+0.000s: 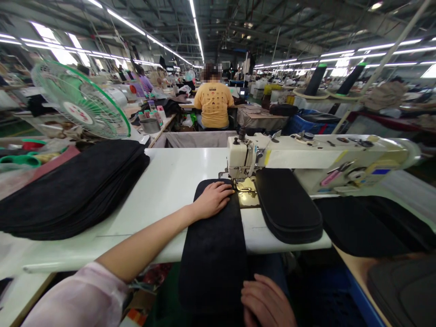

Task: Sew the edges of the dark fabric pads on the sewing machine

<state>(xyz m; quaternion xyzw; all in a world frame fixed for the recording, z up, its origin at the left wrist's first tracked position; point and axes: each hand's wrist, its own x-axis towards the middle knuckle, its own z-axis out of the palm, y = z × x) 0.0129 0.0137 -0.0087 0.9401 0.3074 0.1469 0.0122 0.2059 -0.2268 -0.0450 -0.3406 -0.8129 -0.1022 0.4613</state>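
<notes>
A long black fabric piece lies on the white sewing table and hangs over its front edge. My left hand rests flat on its far end, fingers stretched toward the needle plate of the white sewing machine. My right hand sits low at the near end of the piece, below the table edge, fingers curled at the cloth's edge. A black padded piece lies under the machine arm, right of the needle.
A thick stack of black fabric pieces fills the table's left side, with a green-rimmed fan behind it. More black pieces lie at right. A person in a yellow shirt sits ahead, back turned.
</notes>
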